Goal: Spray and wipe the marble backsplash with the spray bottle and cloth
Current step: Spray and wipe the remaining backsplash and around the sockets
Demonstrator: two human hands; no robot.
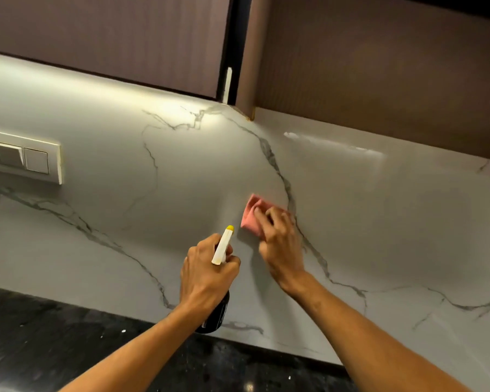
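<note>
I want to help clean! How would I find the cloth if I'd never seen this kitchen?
Look at the grey-veined marble backsplash under the brown cabinets. Near its middle, the right hand holds a cloth against the wall. It is the only pink thing, unlike the yellow-tipped spray bottle beside it.

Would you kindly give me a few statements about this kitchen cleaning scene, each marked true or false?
1. The left hand grips a dark spray bottle with a white head and yellow nozzle. True.
2. The right hand holds a blue sponge. False: it holds a crumpled pink cloth.
3. The pink cloth hangs free in the air. False: the right hand holds it against the grey-veined white marble backsplash.
4. A white switch panel sits on the backsplash, left of both hands. True.
</note>
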